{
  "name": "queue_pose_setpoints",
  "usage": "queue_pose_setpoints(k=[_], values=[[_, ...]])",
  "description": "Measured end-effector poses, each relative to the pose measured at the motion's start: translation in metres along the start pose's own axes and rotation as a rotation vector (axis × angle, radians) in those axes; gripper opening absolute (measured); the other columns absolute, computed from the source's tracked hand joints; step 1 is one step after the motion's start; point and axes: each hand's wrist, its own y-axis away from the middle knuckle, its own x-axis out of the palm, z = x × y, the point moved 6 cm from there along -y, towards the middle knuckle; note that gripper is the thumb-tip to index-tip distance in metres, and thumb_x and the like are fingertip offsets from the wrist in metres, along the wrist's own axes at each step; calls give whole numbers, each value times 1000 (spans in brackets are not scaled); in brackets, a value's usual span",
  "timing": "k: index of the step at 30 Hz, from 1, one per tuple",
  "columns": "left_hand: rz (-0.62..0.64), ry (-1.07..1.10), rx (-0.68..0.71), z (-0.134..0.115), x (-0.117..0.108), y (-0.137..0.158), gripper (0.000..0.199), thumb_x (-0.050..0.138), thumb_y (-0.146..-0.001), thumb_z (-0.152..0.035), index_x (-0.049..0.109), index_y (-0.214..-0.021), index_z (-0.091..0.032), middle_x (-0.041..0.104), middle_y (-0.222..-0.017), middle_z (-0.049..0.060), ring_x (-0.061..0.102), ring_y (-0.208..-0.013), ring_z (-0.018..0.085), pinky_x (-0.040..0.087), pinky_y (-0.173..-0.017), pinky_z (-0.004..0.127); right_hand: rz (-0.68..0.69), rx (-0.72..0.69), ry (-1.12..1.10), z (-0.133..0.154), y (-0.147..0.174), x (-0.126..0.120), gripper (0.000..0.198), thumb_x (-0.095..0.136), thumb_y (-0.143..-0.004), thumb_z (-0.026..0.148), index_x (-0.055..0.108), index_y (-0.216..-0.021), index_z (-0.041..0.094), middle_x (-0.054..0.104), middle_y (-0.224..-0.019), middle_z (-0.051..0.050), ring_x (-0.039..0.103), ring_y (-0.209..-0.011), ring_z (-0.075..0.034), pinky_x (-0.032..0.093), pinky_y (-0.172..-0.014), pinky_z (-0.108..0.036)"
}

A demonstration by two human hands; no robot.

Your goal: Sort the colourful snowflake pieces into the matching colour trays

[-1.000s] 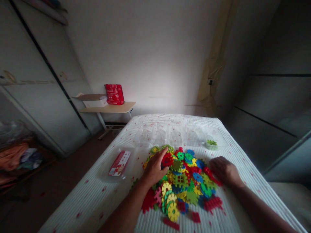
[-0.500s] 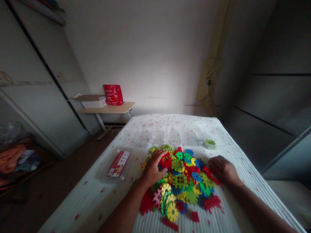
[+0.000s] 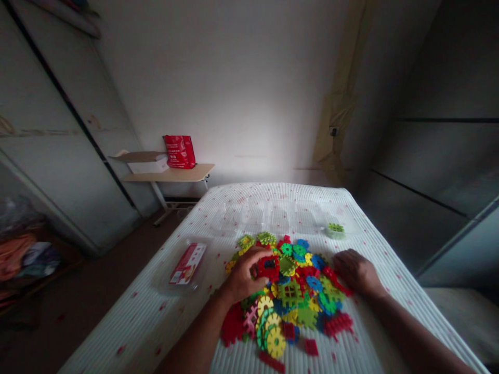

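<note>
A heap of colourful plastic interlocking pieces lies on the bed. My left hand [image 3: 245,275] is over its left side, thumb and fingers closed on the edge of a red square piece [image 3: 270,268] with a hole in its middle. Beside that piece lies a yellow-green round piece [image 3: 287,265]. My right hand [image 3: 357,272] rests at the heap's right edge with curled fingers, near a long red piece [image 3: 338,282]; its fingertips are hidden underneath. In front are a fanned row of yellow and green discs [image 3: 275,340] and a pink piece [image 3: 250,319].
Behind the heap lies a clear divided tray [image 3: 268,228]; its right end holds green pieces [image 3: 336,228]. A clear plastic box with a red label [image 3: 189,264] lies left on the striped bedcover [image 3: 156,311]. Farther back, a small table [image 3: 187,173] bears a red bag [image 3: 179,152] and carton [image 3: 148,165].
My left hand has closed from an open reach onto the red square piece, which is now tilted up. A green square piece that lay beside it has shifted, baring the round one. My right hand stays put.
</note>
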Motion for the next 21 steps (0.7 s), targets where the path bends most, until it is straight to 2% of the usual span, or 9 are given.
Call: queue_pose_setpoints(k=[2, 5, 9, 15, 21], values=[[-10, -141, 67, -6, -3, 0, 57, 61, -60, -10, 58, -116, -22, 56, -124, 5, 51, -113, 23, 39, -99, 35, 4, -2, -3, 0, 0, 0, 37, 37, -93, 32, 63, -71, 17, 62, -66, -6, 54, -62, -14, 38, -58, -24], [39, -223, 110, -7, -2, 1, 63, 59, -60, -7, 54, -121, -22, 57, -123, 4, 50, -115, 21, 35, -103, 34, 16, 1, -1, -1, 1, 1, 35, 37, -93, 31, 63, -72, 17, 62, -67, -6, 54, -63, -14, 38, -59, -24], [94, -257, 89, -1, -2, 2, 68, 57, -59, -6, 51, -125, -23, 56, -126, 3, 50, -115, 20, 36, -103, 33, 11, 3, 4, -1, 1, 1, 35, 38, -92, 30, 62, -71, 17, 62, -66, -6, 54, -62, -14, 38, -58, -24], [130, -294, 71, -1, -2, 1, 65, 59, -59, -9, 55, -122, -25, 57, -123, 3, 51, -113, 21, 37, -101, 33, 12, 18, -20, -1, 0, 0, 36, 38, -92, 31, 63, -72, 17, 63, -66, -6, 54, -62, -14, 39, -58, -24], [109, -278, 38, -4, -5, 1, 57, 63, -60, -13, 60, -116, -24, 60, -119, 5, 53, -110, 22, 39, -99, 34, 15, 37, -25, -1, -2, -2, 38, 35, -92, 32, 64, -73, 17, 64, -67, -8, 54, -62, -15, 40, -58, -25]])
